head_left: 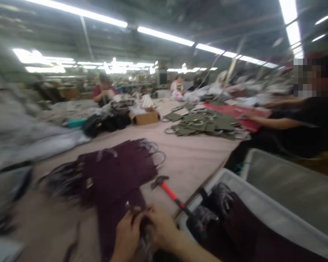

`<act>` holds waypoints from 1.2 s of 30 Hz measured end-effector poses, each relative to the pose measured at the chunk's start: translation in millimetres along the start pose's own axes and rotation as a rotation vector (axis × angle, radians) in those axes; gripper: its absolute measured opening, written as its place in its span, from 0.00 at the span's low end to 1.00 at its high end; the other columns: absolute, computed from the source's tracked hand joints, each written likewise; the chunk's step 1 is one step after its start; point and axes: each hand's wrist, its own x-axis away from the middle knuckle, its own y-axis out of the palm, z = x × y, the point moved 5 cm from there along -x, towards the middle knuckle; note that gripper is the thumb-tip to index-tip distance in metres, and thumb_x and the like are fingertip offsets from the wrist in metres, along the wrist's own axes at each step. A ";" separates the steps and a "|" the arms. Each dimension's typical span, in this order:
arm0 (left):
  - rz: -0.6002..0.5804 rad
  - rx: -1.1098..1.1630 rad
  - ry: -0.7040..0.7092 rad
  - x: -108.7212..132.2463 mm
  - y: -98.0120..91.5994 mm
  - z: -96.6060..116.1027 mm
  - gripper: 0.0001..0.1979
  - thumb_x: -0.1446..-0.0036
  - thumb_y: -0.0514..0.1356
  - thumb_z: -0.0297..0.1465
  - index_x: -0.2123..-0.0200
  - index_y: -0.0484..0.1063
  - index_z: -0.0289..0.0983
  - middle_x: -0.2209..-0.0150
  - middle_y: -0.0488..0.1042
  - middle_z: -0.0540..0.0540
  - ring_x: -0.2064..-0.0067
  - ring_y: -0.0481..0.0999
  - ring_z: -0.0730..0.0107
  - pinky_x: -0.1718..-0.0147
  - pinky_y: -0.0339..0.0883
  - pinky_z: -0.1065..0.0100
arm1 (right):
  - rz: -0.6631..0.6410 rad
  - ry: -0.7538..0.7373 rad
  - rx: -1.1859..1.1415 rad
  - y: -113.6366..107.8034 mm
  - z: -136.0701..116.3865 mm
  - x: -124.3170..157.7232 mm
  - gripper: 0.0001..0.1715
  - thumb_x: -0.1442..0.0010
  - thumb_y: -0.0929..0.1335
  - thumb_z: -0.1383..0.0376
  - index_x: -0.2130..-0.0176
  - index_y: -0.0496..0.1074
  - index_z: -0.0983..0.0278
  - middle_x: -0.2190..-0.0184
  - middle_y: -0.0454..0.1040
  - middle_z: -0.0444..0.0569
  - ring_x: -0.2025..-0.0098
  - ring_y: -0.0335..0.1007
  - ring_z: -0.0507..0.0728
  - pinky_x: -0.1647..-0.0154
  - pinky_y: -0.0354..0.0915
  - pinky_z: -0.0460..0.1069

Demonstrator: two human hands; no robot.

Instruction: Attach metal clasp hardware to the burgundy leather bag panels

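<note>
Nearest are two hands, the left hand (pixel 127 236) and the right hand (pixel 161 227), at the bottom edge of the view. Each grip is closed, fingers together on one small dark piece (pixel 141 218), which the fingers mostly hide, so its shape is hard to make out. It sits at the top of a maroon fabric strip (pixel 117 233) that runs from a maroon fabric stack (pixel 117 171) lying on the long pale table (pixel 188 156). The layers in that stack can't be counted (motion blur merges them), though thin loops stick out at both its ends.

One hammer (pixel 171 193) with an orange-red handle lies just beside the stack, its far end passing behind the hands' side of the view. To the right are two white plastic bins (pixel 265 207); the nearer holds maroon fabric and two dark grey bundles (pixel 221 198), and the frame cuts it off.

Farther along the table lies one olive-green stack (pixel 202 123), beside a red sheet (pixel 235 114) that a co-worker's arm (pixel 278 122) reaches over. Beyond are one cardboard box (pixel 146 118), a black heap (pixel 106 123) and one teal item (pixel 76 122). One person in a red top (pixel 105 91) sits farther back, with more blurred workers behind.
</note>
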 end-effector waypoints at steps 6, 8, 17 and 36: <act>0.287 0.496 -0.395 12.0 -104.3 -64.6 0.25 0.52 0.67 0.50 0.63 0.75 0.34 0.64 0.80 0.44 0.62 0.81 0.62 0.62 0.78 0.62 | -0.105 -0.026 -0.093 56.6 15.1 -10.6 0.25 0.40 0.66 0.72 0.44 0.72 0.64 0.43 0.69 0.58 0.42 0.66 0.64 0.41 0.62 0.63; 0.323 0.388 -0.404 12.4 -135.2 -76.0 0.25 0.54 0.67 0.50 0.65 0.76 0.34 0.68 0.79 0.45 0.64 0.80 0.63 0.61 0.77 0.63 | -0.111 -0.046 -0.077 51.1 17.0 -14.0 0.22 0.40 0.66 0.72 0.46 0.73 0.63 0.44 0.70 0.57 0.43 0.66 0.63 0.41 0.62 0.62; 0.098 -0.810 -0.675 61.1 -250.4 -165.2 0.15 0.42 0.56 0.40 0.76 0.72 0.37 0.72 0.79 0.39 0.65 0.80 0.51 0.69 0.66 0.65 | -0.215 -0.268 0.214 41.5 -6.6 -35.3 0.15 0.38 0.67 0.72 0.52 0.75 0.63 0.53 0.74 0.53 0.51 0.66 0.63 0.50 0.60 0.58; -0.170 -0.518 0.266 75.9 -98.5 -79.3 0.12 0.37 0.56 0.20 0.56 0.75 0.38 0.52 0.78 0.43 0.47 0.77 0.61 0.44 0.74 0.59 | -0.366 -0.605 0.334 57.1 -9.5 -47.0 0.17 0.43 0.62 0.81 0.63 0.73 0.63 0.63 0.70 0.51 0.63 0.65 0.57 0.62 0.61 0.51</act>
